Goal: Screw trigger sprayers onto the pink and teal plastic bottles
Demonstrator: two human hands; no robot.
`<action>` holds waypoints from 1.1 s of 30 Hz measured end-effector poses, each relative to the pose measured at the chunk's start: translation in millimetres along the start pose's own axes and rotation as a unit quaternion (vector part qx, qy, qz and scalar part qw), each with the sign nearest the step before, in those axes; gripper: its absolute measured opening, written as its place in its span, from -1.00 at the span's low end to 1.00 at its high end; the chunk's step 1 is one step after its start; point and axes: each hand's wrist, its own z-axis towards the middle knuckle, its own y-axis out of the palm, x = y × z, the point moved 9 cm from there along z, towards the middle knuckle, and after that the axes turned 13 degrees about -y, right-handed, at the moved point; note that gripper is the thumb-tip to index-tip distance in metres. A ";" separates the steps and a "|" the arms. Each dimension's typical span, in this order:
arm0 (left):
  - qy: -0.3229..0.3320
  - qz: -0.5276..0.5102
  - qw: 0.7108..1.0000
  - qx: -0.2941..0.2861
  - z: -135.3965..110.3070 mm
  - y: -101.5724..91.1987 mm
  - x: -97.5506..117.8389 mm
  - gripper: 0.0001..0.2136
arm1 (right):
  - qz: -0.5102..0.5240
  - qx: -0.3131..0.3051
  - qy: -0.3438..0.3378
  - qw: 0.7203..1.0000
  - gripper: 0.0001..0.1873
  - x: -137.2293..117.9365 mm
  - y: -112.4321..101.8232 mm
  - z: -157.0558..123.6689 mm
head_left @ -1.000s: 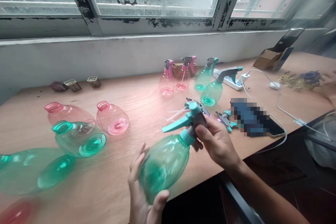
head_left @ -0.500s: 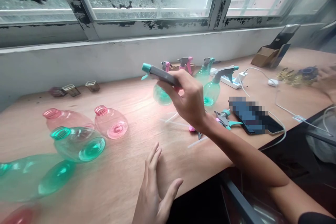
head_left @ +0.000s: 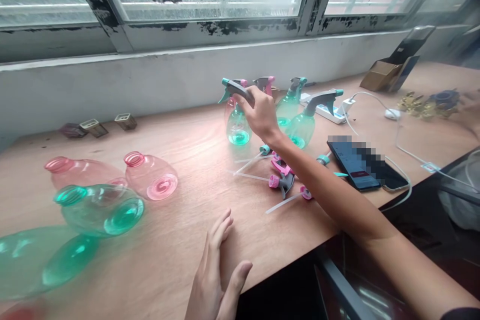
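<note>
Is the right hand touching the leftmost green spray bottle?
Touching. The head view shows the right hand wrapped around the trigger top of that green spray bottle.

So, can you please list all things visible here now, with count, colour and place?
capped spray bottles: five upright, three green, two pink, back centre
open bottles: lying left, two pink, at least two green
loose spray heads: several, pink and teal, centre right
small cups: three, tan and dark, back left
phone: one, dark, right
power strip: one, white, behind the phone
cardboard box: one, brown, back right
table: one, wooden
left hand: open, flat on near table edge
right hand: gripping the head of the leftmost green spray bottle
</note>
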 end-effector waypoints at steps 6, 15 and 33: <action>-0.021 -0.026 0.999 -0.009 1.0 0.1 -2.3 -0.39 | -0.033 -0.050 0.001 0.998 -0.63 8.8 1.5 -7.0; 0.005 0.026 0.999 -0.033 4.5 1.3 -5.5 -0.44 | -0.089 -0.102 -0.017 0.991 -0.56 8.4 1.7 -7.6; 0.089 0.195 0.976 -0.024 5.4 8.3 -12.0 -0.48 | 0.029 -0.195 0.030 0.980 -0.38 -59.3 -31.5 -110.6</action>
